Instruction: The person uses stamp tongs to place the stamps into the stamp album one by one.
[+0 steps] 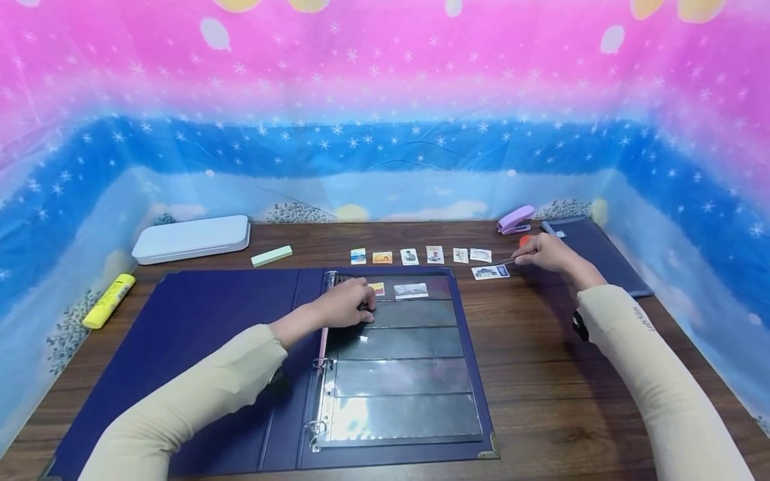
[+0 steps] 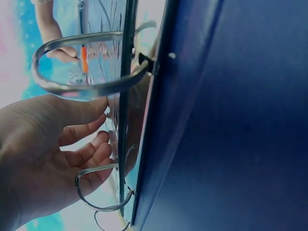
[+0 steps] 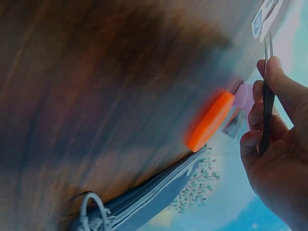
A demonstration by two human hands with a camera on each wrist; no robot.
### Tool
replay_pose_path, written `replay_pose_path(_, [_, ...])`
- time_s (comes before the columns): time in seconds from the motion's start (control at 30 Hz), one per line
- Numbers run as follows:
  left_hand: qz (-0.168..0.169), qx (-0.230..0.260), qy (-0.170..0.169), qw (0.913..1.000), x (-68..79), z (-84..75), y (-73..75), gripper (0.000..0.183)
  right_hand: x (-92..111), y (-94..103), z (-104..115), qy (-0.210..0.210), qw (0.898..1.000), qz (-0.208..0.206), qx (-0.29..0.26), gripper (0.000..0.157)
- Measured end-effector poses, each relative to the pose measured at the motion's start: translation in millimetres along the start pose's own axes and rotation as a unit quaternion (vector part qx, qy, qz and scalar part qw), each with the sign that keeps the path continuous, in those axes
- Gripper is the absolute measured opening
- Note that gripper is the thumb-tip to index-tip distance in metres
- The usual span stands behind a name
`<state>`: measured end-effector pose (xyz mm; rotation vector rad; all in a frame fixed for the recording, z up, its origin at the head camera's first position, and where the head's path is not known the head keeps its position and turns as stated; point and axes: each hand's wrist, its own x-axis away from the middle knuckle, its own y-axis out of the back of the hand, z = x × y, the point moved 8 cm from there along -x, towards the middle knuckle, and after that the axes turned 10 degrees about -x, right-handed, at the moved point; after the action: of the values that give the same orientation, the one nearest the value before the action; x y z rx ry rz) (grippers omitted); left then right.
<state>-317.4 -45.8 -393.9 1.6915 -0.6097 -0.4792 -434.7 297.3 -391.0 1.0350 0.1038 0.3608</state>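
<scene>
Backdrop: pink-and-blue snowflake cloth [image 1: 385, 80] rises behind the far edge of our desk [image 1: 559, 401].
Loose stamp: we see the nearest stamp [image 1: 490, 272] lying toward the desk's far edge, right of the album [image 1: 210, 347]; we judge it feather-light, thin and easily creased, best taken by its margin with little pressure.
Right grip: our right hand [image 1: 547, 254] pinches tweezers [image 3: 268, 106], tips close to that stamp; contact we cannot tell.
Left grip: our left hand [image 1: 345, 304] touches the pocket page [image 1: 403, 377], fingers bent; whether they pinch it, we cannot tell.
Pocket page: glossy, probably slick and pliant; we would lift just a pocket's lip.

Arms [image 1: 198, 381] stretched forward, left hand [image 1: 344, 304] fingers bent, right hand [image 1: 549, 254] gripping.
</scene>
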Motion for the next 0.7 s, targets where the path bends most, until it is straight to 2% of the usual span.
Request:
replay_pose_path(0.23, [0.011, 0.02, 0.008, 0.9997, -1.1, 3.6, -3.9, 0.018, 0.0, -3.4, -13.5, -0.026, 1.0, 0.005, -0.009, 0.022])
replay_pose_path(0.47, [0.042, 0.053, 0.039, 0.997, -3.7, 13.6, -7.0, 0.03, -2.3, -5.0, -7.0, 0.003, 1.0, 0.016, 0.013, 0.02])
replay_pose_path(0.57, [0.035, 0.07, 0.016, 0.9968, -8.3, 18.6, -9.3, 0.03, -1.8, -5.4, -2.8, 0.004, 1.0, 0.022, 0.012, 0.019])
replay_pose_path(0.7, [0.046, 0.083, 0.021, 0.9953, -9.2, 23.0, -7.8, 0.028, -0.2, -6.3, 2.9, 0.001, 0.999, 0.032, 0.004, 0.018])
